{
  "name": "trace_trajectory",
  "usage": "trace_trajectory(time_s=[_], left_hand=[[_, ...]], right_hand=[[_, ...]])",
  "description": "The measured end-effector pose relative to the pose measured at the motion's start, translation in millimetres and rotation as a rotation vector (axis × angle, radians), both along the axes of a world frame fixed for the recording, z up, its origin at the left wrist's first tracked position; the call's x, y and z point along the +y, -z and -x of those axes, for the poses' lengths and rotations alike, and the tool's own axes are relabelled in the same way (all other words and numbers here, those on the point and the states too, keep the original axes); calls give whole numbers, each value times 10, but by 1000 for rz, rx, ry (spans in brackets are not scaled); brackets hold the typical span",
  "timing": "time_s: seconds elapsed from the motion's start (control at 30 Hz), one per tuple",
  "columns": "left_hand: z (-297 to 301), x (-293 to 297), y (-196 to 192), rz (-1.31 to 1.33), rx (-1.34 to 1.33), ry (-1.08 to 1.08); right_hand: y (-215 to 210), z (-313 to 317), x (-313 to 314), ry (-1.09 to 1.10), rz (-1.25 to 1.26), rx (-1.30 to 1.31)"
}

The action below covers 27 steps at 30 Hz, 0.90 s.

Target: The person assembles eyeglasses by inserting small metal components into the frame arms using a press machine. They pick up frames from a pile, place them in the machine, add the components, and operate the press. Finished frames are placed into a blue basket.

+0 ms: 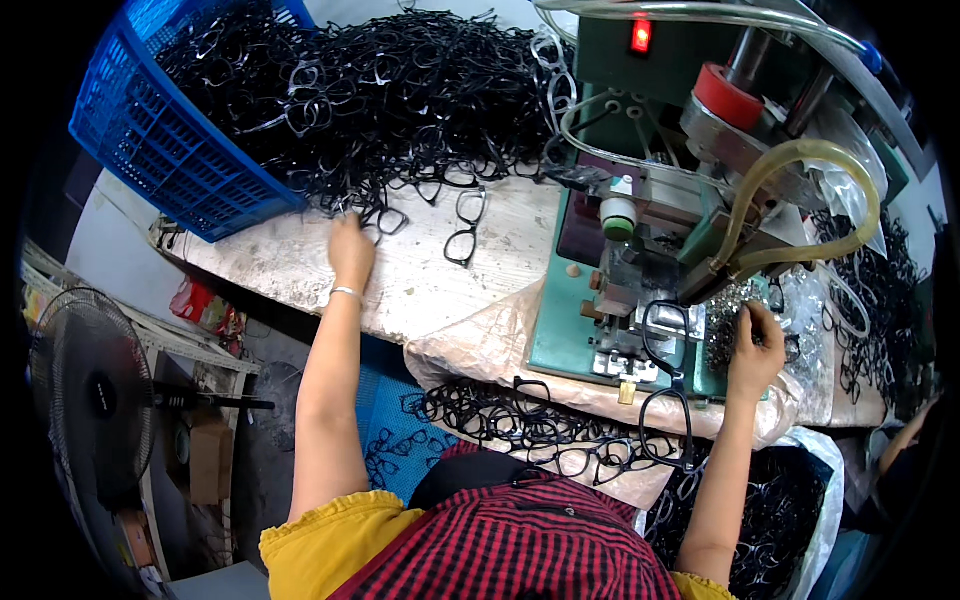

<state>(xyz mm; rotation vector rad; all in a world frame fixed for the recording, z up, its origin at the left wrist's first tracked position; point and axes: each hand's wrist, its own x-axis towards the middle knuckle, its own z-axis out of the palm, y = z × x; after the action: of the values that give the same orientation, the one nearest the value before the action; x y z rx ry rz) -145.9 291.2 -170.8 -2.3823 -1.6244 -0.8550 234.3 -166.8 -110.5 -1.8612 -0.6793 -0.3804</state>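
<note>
My left hand (351,252) reaches to the near edge of a big heap of black eyeglass frames (400,95). Its fingers are closed on an eyeglass frame (388,221) there. A lone frame (462,248) lies on the table to the right of that hand. My right hand (757,352) is beside the green press (560,325), over a pile of small shiny metal pieces (728,325). Its fingers are curled together, and whatever they hold is too small to make out. Another black frame (688,432) extends from the press's front fixture toward me, left of my right hand.
A blue basket (180,150) leans at the back left, full of frames. More frames (530,425) lie close to my lap, and others fill a white-lined bag (820,500). A yellowish hose (868,190) loops over the press. A fan (95,390) stands at the left.
</note>
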Motion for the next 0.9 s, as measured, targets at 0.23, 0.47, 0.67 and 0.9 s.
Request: trace_trajectory(time_s=[0.23,0.47,0.67,0.9], left_hand=[[-963,-494,-414,168,-166,311],[-1314,-1576,-617,347,-1050,675],[-1137,-2017,-2159,255,-903,1440],[-1505,-2160,-1904,315,-632,1397]], right_hand=[[-377,481,-106,-178,-178,242],[-645,787,485,-204,-56,31],[-711,589,488,-526,-424,342],[-856,626,339,-454,-467,521]])
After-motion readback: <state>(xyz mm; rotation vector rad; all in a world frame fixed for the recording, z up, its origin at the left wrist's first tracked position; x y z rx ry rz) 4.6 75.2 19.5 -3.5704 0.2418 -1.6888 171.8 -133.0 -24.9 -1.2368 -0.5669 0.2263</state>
